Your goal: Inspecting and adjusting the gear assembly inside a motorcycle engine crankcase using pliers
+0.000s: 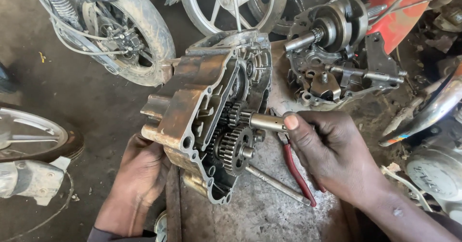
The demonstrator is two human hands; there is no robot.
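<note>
Our left hand (137,174) steadies the grimy cast-metal engine case half (192,112) from behind, grip clenched on its edge. Our right hand (332,155) grasps the steel gear shaft (267,122) seated among its gears, above red-handled pliers (296,170) lying on the bench (260,208).

crankcase half (192,102) against left hand (139,184): cast metal, dull, brown grime | gears (236,148) beside it: toothed steel, oily sheen | shaft (267,122) in right hand (332,155): smooth bright metal | pliers (296,170) under right hand: glossy red plastic grips | slab (260,208) below both hands: rough, grey, stained
</note>
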